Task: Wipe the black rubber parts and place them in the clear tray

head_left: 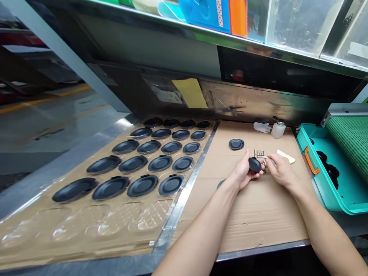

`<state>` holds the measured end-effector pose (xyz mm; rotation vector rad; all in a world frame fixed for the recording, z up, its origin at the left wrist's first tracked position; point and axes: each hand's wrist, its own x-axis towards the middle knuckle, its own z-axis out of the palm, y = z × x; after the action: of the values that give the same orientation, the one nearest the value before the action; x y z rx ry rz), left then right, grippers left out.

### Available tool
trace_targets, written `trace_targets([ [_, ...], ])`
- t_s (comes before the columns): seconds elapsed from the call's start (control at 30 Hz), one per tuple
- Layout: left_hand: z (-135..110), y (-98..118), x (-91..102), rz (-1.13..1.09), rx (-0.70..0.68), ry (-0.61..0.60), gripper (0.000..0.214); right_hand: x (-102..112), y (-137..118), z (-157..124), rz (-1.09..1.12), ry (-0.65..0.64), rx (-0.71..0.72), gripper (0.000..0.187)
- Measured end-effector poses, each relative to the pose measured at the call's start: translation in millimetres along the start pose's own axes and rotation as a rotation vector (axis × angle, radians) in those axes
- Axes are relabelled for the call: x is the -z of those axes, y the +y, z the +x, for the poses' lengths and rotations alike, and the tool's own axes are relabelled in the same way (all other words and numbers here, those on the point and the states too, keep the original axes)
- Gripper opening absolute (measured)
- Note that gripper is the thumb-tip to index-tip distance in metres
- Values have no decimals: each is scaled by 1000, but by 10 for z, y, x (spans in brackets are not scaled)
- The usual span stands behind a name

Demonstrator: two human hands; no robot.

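Black rubbery disc [255,165] sits cupped in the left hand [243,170], a close, curled grip that steadies it well for fine work at the rim. The right hand [283,171] holds a narrow pinch on a thin metal tool [269,161] against that edge, its tip too small to make out. Nearby on corrugated brown cardboard [258,222], another matte disc [236,144] lies flat; more sit in a clear blister tray [138,226] to the left, and a teal bin [342,195] stands to the right.
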<state>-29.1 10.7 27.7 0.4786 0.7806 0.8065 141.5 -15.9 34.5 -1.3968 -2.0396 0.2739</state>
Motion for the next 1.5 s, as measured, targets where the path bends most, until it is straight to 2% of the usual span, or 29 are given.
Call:
trace_targets([
  [0.13, 7, -114, -37, 156, -59, 7, 68, -90, -41, -38, -32, -23, 60, 22],
  [0.37, 82, -213, -5, 394, -122, 68, 73, -152, -89, -73, -268, -29, 61, 25],
  [0.53, 55, -185, -25, 380, -143, 80, 71, -67, -59, -51, -310, -73, 52, 23],
  [0.73, 27, -167, -59, 363, -135, 58, 69, -50, -9, -41, -206, -18, 50, 25],
  [0.93, 81, -216, -11, 454, -151, 83, 71, -62, -53, -52, -316, -67, 51, 23],
  [1.03, 80, -197, -12, 506, -114, 74, 73, -63, -63, -55, -359, -78, 39, 23],
  [1.23, 56, -172, -63, 632, -94, 57, 77, -107, -78, -35, -410, -99, 107, 27],
  [1.5, 40, -228, -45, 786, -125, 119, 79, -96, -211, -32, -521, -176, 0, 25],
])
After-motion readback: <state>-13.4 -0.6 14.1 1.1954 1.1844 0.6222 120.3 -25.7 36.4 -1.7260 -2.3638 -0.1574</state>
